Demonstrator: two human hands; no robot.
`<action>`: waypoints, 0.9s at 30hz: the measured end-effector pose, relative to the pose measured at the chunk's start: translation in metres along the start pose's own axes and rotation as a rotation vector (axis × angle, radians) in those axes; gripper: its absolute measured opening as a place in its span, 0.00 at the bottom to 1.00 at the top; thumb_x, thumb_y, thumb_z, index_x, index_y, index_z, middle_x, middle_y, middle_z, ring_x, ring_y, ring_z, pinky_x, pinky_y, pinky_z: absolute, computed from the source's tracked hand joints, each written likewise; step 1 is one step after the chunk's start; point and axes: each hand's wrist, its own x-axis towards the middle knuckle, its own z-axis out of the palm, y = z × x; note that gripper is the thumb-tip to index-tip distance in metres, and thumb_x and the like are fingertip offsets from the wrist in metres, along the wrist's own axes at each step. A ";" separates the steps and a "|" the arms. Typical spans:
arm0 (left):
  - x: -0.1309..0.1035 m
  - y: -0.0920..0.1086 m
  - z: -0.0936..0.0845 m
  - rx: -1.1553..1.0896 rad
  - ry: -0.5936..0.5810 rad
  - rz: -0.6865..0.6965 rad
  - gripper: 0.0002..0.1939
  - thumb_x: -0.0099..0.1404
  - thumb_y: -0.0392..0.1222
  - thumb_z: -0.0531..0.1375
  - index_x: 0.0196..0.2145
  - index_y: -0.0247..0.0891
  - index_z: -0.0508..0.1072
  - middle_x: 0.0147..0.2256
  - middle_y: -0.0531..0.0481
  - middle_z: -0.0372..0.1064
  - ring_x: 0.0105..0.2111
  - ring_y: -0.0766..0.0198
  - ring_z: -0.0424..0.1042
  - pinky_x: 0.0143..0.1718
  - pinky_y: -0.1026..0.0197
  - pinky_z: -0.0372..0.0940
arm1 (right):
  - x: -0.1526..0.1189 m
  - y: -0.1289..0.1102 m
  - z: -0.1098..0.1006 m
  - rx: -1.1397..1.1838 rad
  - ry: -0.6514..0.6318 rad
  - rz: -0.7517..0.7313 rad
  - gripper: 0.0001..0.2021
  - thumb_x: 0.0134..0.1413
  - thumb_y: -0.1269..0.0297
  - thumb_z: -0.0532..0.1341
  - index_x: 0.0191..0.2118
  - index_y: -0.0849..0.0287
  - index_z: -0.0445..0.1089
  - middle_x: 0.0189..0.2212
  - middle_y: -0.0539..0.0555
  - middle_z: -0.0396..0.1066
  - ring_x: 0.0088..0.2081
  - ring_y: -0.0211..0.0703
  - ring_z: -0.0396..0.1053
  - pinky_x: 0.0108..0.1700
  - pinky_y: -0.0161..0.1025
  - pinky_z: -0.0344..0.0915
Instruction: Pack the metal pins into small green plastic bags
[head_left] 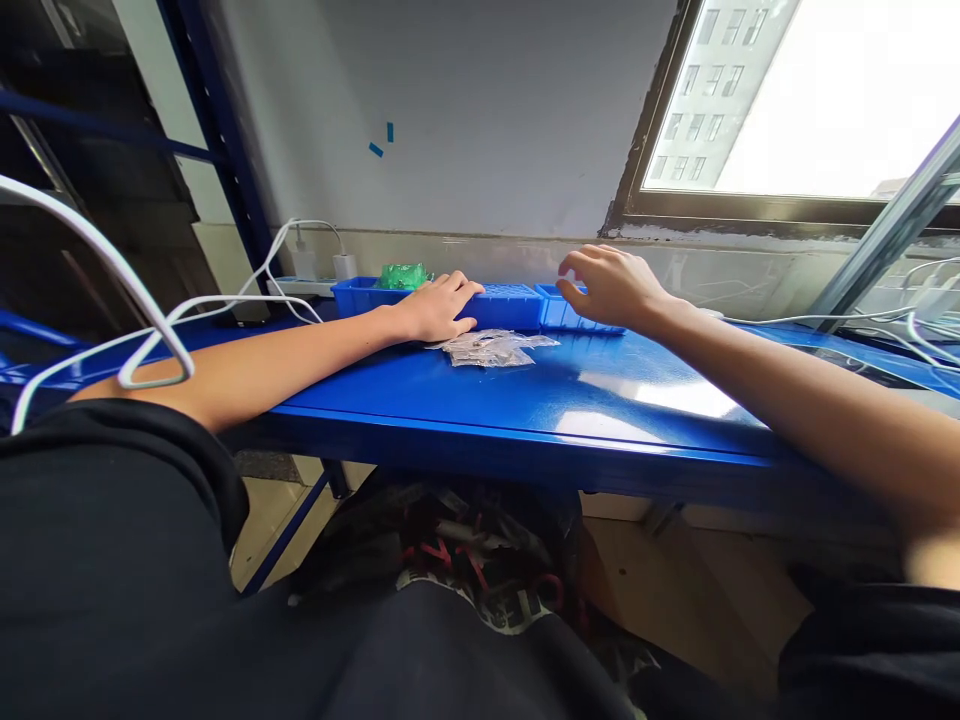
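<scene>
My left hand (441, 306) reaches across the front of the blue bins, fingers loosely stretched and apart, with nothing visible in it. Just below its fingertips lies a small pile of clear plastic bags (491, 348) on the blue table (420, 395). The fingers are by the middle blue bin (514, 305); whether they touch it I cannot tell. Above the right blue bin (562, 312), my right hand (615, 282) hovers with bent fingers and a gap between thumb and forefinger, holding nothing visible. Green crumpled plastic (403, 276) sits in the left blue bin (352, 297).
White cables (217, 300) loop at the left, and white plugs (344, 266) stand behind the bins. A metal post (892, 240) rises at the right, with more cables near it. Under the table is a dark bag (480, 560) with mixed scraps.
</scene>
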 end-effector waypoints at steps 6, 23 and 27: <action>0.000 0.000 0.001 0.015 0.005 -0.002 0.29 0.67 0.51 0.50 0.62 0.38 0.54 0.57 0.41 0.56 0.57 0.51 0.59 0.57 0.51 0.57 | 0.003 0.018 0.019 -0.165 -0.423 0.020 0.23 0.56 0.54 0.54 0.54 0.59 0.65 0.46 0.62 0.73 0.42 0.52 0.71 0.38 0.42 0.63; -0.003 0.001 -0.001 0.033 0.003 -0.030 0.29 0.67 0.51 0.49 0.62 0.36 0.55 0.56 0.39 0.58 0.56 0.52 0.60 0.58 0.53 0.56 | -0.001 -0.005 0.016 -0.146 -0.311 0.032 0.17 0.58 0.63 0.53 0.47 0.59 0.74 0.43 0.68 0.74 0.42 0.60 0.72 0.38 0.47 0.65; -0.002 0.000 -0.001 0.041 0.004 -0.024 0.29 0.67 0.50 0.49 0.62 0.35 0.55 0.56 0.39 0.58 0.56 0.52 0.60 0.58 0.53 0.55 | 0.000 -0.009 0.009 -0.152 -0.354 -0.017 0.17 0.59 0.60 0.52 0.47 0.61 0.74 0.43 0.68 0.74 0.43 0.59 0.72 0.39 0.46 0.65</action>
